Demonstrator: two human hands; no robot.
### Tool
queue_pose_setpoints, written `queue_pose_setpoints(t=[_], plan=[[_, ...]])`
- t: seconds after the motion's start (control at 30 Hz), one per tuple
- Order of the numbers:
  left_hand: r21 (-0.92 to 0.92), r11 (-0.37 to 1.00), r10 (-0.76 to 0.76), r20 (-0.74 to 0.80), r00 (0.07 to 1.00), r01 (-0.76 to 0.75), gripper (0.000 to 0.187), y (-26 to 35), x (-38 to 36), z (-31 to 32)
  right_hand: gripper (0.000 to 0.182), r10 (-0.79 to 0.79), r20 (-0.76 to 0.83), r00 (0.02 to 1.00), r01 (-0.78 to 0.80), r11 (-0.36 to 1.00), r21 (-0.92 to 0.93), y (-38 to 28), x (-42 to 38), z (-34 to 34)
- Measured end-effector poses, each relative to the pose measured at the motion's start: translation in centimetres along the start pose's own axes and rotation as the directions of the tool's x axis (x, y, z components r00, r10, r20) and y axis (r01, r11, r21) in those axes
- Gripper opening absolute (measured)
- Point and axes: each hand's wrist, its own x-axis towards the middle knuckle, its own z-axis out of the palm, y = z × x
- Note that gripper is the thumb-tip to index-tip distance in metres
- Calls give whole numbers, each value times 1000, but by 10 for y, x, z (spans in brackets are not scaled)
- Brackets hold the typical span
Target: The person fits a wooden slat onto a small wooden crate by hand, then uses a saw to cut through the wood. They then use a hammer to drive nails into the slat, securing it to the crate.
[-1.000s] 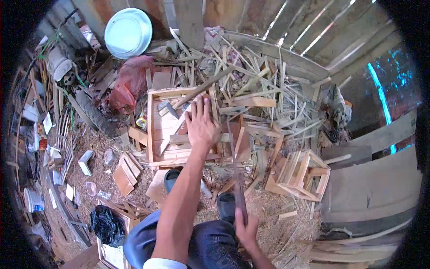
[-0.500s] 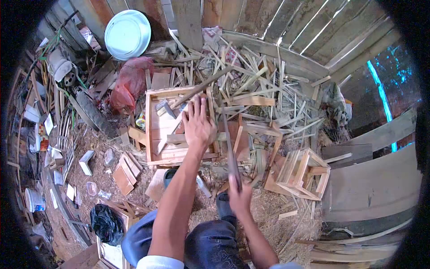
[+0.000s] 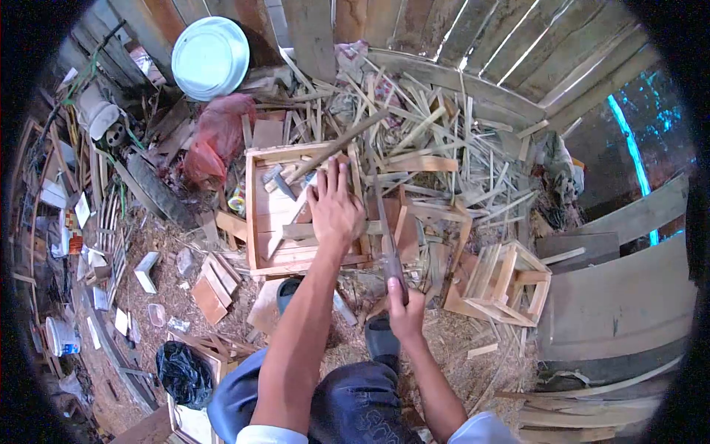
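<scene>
My left hand [image 3: 336, 214] lies flat with its fingers stretched, pressing a short wooden strip [image 3: 297, 230] against a shallow wooden box [image 3: 253, 214]. My right hand [image 3: 406, 307] is closed around the handle end of a long, narrow-bladed handsaw [image 3: 383, 222], seen nearly edge-on; its teeth cannot be made out. The blade points away from me, past the box's right side, by the strip's right end. Inside the box, a hammer [image 3: 278, 182] rests with its long wooden handle leaning over the far rim, beyond my left fingers. A pale diagonal piece of wood is partly under my left hand.
Many thin wood offcuts [image 3: 421, 140] are heaped behind and right of the box. A small wooden frame [image 3: 510, 285] stands at right. A red plastic bag [image 3: 214, 148] and a pale basin [image 3: 211, 59] are at the back left. A black bag [image 3: 183, 374] sits near my knee.
My right hand and the saw have shifted slightly forward and right. My left hand stays flat on the strip; the whole view has shifted a little.
</scene>
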Motion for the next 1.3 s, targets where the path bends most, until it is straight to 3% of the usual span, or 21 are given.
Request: queue_pose_setpoints(t=[0.2,0.33,0.4,0.47,0.5,0.53,0.6,0.67,0.77,0.83,0.97,1.0,1.07,1.13,1.2,1.3], plan=[[-14,1000,-25,22,999,25,64,0,-1,-1,48,17,24,1000,-13,983,-183,3,-90,-36],[-19,1000,-19,7,1000,19,64,-2,-2,2,55,121,61,991,-113,986,-123,-27,-19,-11],[-9,1000,-30,31,999,30,65,0,-2,-1,52,58,27,998,-55,992,-113,-26,-17,-9],[-5,1000,-27,43,999,27,65,1,-1,-6,46,68,87,994,-60,993,-98,-9,-66,-29],[6,999,-37,71,997,37,66,2,0,-9,41,-20,29,999,21,999,-43,-10,-88,-36],[23,999,-34,38,999,33,66,1,-1,-5,41,91,30,995,-90,996,-30,-21,-99,-40],[-20,1000,-14,17,1000,14,65,-2,-1,1,53,59,56,997,-51,990,-135,-25,-69,-32],[-10,1000,-3,-17,1000,3,64,-1,-2,-1,52,42,35,999,-37,993,-116,-20,-11,-9],[-2,1000,8,6,1000,-8,65,-2,-4,4,53,-83,18,996,84,991,-100,-37,-26,-9],[3,1000,-28,39,999,28,65,1,0,0,49,159,67,985,-153,985,-79,-30,-81,-40],[-15,1000,-16,-4,1000,16,64,-3,-5,5,57,216,95,972,-190,954,-231,-42,-66,-39],[-13,1000,-4,-46,999,4,64,-3,-3,8,62,31,38,999,-24,983,-182,-35,-36,-22],[-28,999,23,-55,998,-25,60,-5,-2,3,56,124,52,991,-113,979,-172,-38,4,-3],[-20,1000,2,-44,999,-3,61,0,-2,0,58,49,89,995,-40,994,-99,-46,-23,-19],[-4,1000,5,-56,998,-5,61,-3,-1,7,59,107,56,993,-102,990,-96,-39,-76,-45],[10,1000,-17,-26,1000,17,65,-4,-1,5,58,168,65,984,-159,979,-127,-26,-80,-43]])
